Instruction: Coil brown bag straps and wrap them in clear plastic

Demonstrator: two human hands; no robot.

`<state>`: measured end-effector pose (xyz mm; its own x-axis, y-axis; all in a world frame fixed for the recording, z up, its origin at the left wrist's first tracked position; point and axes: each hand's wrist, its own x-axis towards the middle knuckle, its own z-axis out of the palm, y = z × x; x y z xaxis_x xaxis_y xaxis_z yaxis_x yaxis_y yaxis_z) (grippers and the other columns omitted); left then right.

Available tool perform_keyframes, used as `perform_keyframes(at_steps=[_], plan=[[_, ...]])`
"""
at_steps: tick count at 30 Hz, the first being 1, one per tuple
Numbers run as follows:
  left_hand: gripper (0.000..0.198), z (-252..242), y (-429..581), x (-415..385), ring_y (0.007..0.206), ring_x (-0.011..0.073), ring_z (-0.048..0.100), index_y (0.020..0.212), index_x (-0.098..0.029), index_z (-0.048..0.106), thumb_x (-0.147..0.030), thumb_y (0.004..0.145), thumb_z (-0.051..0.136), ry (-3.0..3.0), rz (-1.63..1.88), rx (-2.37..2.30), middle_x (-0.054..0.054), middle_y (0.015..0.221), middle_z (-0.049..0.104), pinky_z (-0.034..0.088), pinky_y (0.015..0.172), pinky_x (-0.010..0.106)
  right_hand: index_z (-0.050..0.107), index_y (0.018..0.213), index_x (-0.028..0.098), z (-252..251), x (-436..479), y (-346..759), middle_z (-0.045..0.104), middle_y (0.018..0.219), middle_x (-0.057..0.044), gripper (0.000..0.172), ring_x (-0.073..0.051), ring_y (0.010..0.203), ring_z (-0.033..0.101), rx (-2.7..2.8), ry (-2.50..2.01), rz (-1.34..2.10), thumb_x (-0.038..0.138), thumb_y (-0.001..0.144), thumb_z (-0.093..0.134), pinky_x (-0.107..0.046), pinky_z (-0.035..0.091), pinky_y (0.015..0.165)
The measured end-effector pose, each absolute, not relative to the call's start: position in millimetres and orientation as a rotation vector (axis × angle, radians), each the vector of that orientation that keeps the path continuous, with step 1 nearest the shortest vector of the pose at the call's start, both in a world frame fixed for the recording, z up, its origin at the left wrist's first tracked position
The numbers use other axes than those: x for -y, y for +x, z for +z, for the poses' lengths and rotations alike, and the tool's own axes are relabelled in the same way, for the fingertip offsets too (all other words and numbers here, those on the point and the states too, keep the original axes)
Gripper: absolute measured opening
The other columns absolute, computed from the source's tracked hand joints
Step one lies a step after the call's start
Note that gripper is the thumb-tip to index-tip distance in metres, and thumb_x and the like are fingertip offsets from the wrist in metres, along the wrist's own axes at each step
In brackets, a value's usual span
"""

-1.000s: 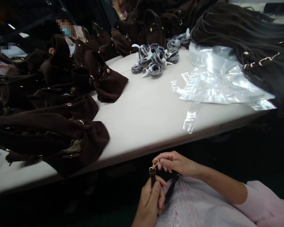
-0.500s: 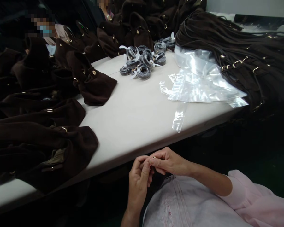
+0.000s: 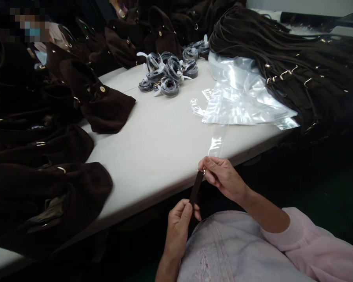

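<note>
A dark brown strap [image 3: 196, 188] with a gold metal ring or clasp at its upper end stretches between my two hands, by the table's front edge. My left hand [image 3: 179, 219] pinches its lower part between thumb and fingers. At the upper end, my right hand [image 3: 219, 174] grips the strap by its gold fitting. Any length of strap below my left hand is hidden. Just beyond my right hand, a clear plastic strip [image 3: 216, 143] lies over the table edge.
Brown handbags [image 3: 102, 105] crowd the left and back of the white table [image 3: 155, 137]. Coiled, wrapped straps [image 3: 169, 86] with white ties sit mid-table. Clear plastic bags [image 3: 238, 98] lie beside a heap of long brown straps [image 3: 282, 51]. A masked person [image 3: 55, 35] is behind the bags.
My hands were together over a small metal piece. Now the right hand has moved up and away from the left, and the strap shows between them. The view has shifted slightly.
</note>
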<state>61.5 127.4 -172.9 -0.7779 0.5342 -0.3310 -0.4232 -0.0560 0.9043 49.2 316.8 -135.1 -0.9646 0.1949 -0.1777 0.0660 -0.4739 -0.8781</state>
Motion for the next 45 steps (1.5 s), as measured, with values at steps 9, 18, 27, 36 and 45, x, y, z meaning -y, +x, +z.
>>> perform_keyframes(at_steps=[9,18,27,36,45], plan=[[0.026,-157.9,50.3,-131.0,0.057,0.0068,0.050,0.111,-0.012,0.065,-0.029,0.093,0.056,-0.047,2.055,-1.146,0.000,0.071,0.058,0.044,0.061,0.022,0.066,0.105,0.014,-128.6,-346.9,45.6,0.060,0.067,0.001,0.030,-0.005,0.052,0.050,1.464,-0.403,2.558,0.040,0.090,0.065,-0.013,0.035,0.044],[0.036,-134.1,46.4,-139.0,0.052,0.0076,0.054,0.121,-0.017,0.050,-0.027,0.089,0.063,-0.125,2.029,-1.256,0.001,0.073,0.065,0.047,0.054,0.020,0.070,0.096,0.012,-146.3,-319.3,89.4,0.063,0.077,-0.004,0.037,-0.011,0.059,0.057,2.121,-0.336,2.642,0.043,0.079,0.076,-0.019,0.044,0.046],[0.040,-138.7,55.9,-140.1,0.051,0.0094,0.056,0.126,-0.019,0.044,-0.029,0.091,0.060,-0.067,1.976,-1.191,-0.001,0.069,0.063,0.049,0.053,0.021,0.064,0.095,0.010,-146.8,-306.4,79.2,0.062,0.069,-0.001,0.030,-0.013,0.053,0.063,1.563,0.208,3.111,0.037,0.085,0.072,-0.022,0.046,0.051],[0.043,-162.2,59.4,-120.1,0.102,0.0234,0.060,0.117,-0.017,0.060,-0.050,0.093,0.048,0.430,1.827,-1.723,0.010,0.108,0.066,0.046,0.095,0.035,0.067,0.096,0.010,-136.4,-315.3,66.4,0.061,0.071,-0.002,0.030,-0.006,0.054,0.052,1.486,-0.107,2.825,0.039,0.086,0.071,-0.016,0.042,0.050],[0.076,-162.6,77.1,-128.9,0.096,0.0258,0.056,0.128,-0.017,0.061,-0.074,0.082,0.043,0.377,2.075,-1.585,0.010,0.098,0.063,0.043,0.095,0.037,0.070,0.091,0.010,-138.6,-312.5,64.7,0.056,0.069,0.001,0.031,-0.002,0.054,0.044,0.968,-0.403,3.034,0.039,0.082,0.076,-0.010,0.040,0.052]])
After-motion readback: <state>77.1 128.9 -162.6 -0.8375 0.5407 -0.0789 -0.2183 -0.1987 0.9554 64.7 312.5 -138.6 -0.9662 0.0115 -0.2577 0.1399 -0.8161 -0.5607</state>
